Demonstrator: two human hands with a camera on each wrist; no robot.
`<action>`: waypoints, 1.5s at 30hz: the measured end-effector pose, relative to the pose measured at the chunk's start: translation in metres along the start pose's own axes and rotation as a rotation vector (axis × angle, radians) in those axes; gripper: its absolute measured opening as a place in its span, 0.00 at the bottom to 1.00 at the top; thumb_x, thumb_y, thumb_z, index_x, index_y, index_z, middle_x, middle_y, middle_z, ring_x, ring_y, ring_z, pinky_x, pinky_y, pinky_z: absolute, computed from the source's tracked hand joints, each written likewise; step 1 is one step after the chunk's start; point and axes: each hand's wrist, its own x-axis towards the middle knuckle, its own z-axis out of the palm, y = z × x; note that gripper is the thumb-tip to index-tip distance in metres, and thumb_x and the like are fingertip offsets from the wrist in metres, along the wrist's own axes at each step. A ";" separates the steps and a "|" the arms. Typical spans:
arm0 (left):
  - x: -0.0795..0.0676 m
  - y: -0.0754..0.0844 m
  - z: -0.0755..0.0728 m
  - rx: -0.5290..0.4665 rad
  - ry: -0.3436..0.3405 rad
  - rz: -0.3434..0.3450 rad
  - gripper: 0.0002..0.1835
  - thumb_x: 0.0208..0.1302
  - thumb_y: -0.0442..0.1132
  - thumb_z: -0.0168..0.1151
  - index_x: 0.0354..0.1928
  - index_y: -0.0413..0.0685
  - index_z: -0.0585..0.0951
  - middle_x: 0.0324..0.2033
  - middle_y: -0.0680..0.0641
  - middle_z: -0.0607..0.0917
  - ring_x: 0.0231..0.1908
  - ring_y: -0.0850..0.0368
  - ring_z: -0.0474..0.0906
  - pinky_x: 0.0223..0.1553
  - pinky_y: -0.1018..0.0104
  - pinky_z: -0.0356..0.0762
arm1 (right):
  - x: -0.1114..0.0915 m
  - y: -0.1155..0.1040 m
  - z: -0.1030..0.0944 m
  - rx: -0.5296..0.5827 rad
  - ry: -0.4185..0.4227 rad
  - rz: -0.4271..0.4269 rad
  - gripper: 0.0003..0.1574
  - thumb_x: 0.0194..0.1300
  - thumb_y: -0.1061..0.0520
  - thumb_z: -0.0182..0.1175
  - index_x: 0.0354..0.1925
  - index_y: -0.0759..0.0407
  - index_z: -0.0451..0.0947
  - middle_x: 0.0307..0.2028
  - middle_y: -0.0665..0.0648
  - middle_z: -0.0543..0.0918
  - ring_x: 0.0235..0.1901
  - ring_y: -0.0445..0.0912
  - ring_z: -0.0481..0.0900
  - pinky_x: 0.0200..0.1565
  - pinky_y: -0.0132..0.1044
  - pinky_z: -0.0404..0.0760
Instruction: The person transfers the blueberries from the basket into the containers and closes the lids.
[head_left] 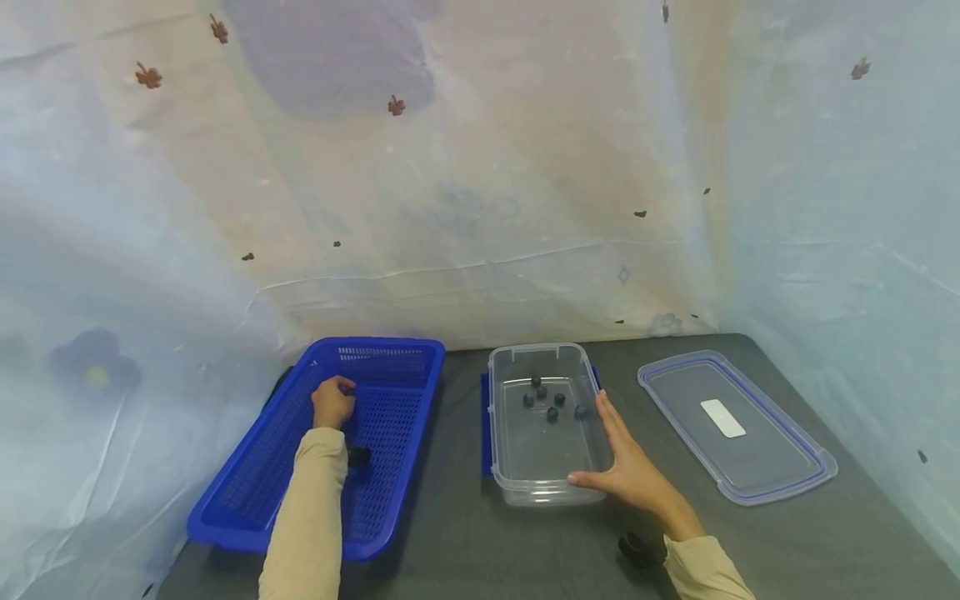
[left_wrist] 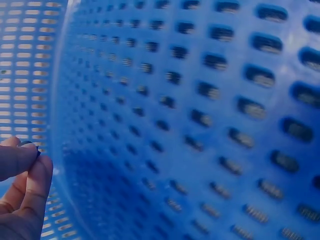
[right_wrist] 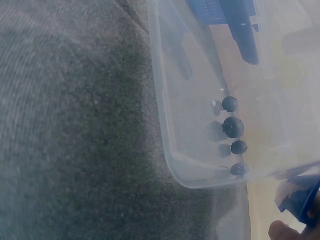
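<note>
Inside the blue basket (head_left: pixel 393 483), my left hand (head_left: pixel 333 404) pinches a small dark blueberry (left_wrist: pixel 38 151) between thumb and fingertips, mostly covered by them. That hand is over the basket's left half, close to its perforated wall. Several more blueberries (head_left: pixel 552 414) lie on the floor of a clear plastic box (head_left: pixel 525 458) to the right. My right hand (head_left: pixel 630 471) rests against this box, fingers nearly straight along its right side and thumb on the near rim. The right wrist view shows blueberries (right_wrist: pixel 233 127) through the clear wall, with fingertips at the lower right corner.
A clear lid (head_left: pixel 780 450) with a blue seal and a white label lies right of the box. Blue side latches (head_left: pixel 486 425) hang folded out from the box. A patterned sheet (head_left: pixel 487 167) rises behind the dark grey table (head_left: pixel 465 542) and along both sides.
</note>
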 end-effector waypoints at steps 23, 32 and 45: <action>-0.005 0.049 -0.036 -0.136 0.013 0.047 0.15 0.65 0.34 0.62 0.51 0.32 0.79 0.45 0.32 0.81 0.50 0.36 0.75 0.59 0.43 0.62 | 0.001 -0.003 0.000 0.022 0.020 0.011 0.78 0.43 0.45 0.78 0.76 0.62 0.37 0.75 0.65 0.38 0.71 0.66 0.41 0.61 0.70 0.50; -0.024 0.088 -0.043 -0.199 -0.060 0.137 0.17 0.68 0.39 0.61 0.53 0.35 0.79 0.46 0.34 0.81 0.49 0.37 0.77 0.49 0.44 0.73 | 0.000 -0.003 0.000 0.027 0.016 0.029 0.78 0.44 0.45 0.78 0.76 0.61 0.36 0.75 0.63 0.37 0.71 0.66 0.41 0.60 0.70 0.51; -0.041 0.147 -0.038 -0.302 -0.165 0.222 0.18 0.68 0.45 0.61 0.52 0.40 0.81 0.47 0.37 0.82 0.49 0.42 0.77 0.49 0.47 0.74 | 0.000 -0.003 0.000 0.026 0.009 0.043 0.79 0.45 0.44 0.77 0.76 0.60 0.35 0.76 0.62 0.37 0.71 0.66 0.41 0.61 0.69 0.51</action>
